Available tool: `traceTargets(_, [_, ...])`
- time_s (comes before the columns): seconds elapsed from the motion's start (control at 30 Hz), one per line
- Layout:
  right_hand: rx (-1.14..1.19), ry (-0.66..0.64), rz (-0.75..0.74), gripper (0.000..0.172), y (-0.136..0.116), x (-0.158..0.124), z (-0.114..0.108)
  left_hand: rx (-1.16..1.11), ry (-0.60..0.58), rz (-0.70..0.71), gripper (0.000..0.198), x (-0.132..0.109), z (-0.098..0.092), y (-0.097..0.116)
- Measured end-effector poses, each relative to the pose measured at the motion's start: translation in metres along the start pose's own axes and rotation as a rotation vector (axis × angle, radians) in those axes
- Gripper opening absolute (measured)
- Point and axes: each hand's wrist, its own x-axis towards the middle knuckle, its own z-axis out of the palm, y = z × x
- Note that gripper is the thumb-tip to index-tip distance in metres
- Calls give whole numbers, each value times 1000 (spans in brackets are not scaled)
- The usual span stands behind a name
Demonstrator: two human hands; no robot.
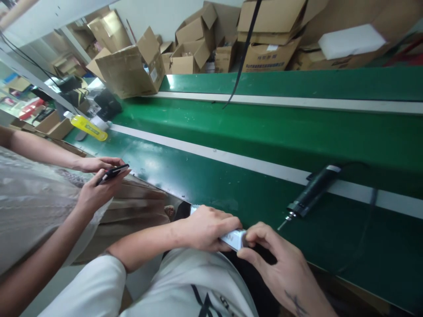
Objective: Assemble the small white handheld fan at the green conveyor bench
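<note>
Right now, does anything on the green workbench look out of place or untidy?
One open cardboard box lies tipped on its side at the bench's far left. An electric screwdriver lies loose across the white strip. Both hands hold a small white device; nothing looks spilled.

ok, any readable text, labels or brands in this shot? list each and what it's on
"N": the only clear letter, on the white device gripped by the left hand and right hand; the rest is covered.
Blue print on the cardboard box: too blurred to read.
Label on the yellow bottle: too small.
Black marks on the white shirt: cut off, unreadable.
</note>
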Motion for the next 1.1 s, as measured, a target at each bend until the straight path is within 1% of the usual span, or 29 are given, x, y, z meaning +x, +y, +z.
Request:
traceTargets(0.07, [57,-61,30,43,-1,2,-4,31,-18,-3,19,0,-1,1])
traceTargets(0.1, [51,-66,21,41,-2,3,-6,55,-31,-5,18,0,-2,2])
traceTargets(0.13, [19,-64,-4,37,-4,4,-8,89,-46,-2,18,-1,-2,2])
traceTargets(0.23, [-98,-43,-140,22,-8,5,-10,199,-78,33,19,-1,-1,2])
traceTargets(0.33, [-167,58,-240,23,-10,5,-3,262,-41,63,16,-1,1,1])
traceTargets(0.43, [-237,195,-249,27,-12,5,9,304,21,61,11,2,2,1])
traceTargets(0.5, [-258,266,-239,25,-16,6,14,309,48,60,12,4,1,2])
traceTargets(0.57, [-252,325,-226,19,-21,6,17,267,61,60,16,5,1,3])
traceTargets(0.67, [-214,381,-182,13,-26,3,20,113,120,39,26,4,5,2])
traceTargets(0.73, [-170,392,-133,12,-27,-1,23,7,174,17,31,2,10,1])
traceTargets(0.83, [-118,389,-69,11,-23,-9,25,-76,222,-11,31,0,20,3])
traceTargets(0.9, [-110,365,-7,17,-22,-12,23,-91,274,-29,31,0,27,6])
traceTargets(1.0, [-76,290,113,42,-24,-13,14,-74,401,-69,28,2,33,8])
traceTargets(1.03, [-56,276,141,48,-25,-14,11,-89,443,-116,24,2,32,7])
traceTargets(1.1, [-23,271,150,54,-26,-19,4,-102,531,-303,15,2,23,3])
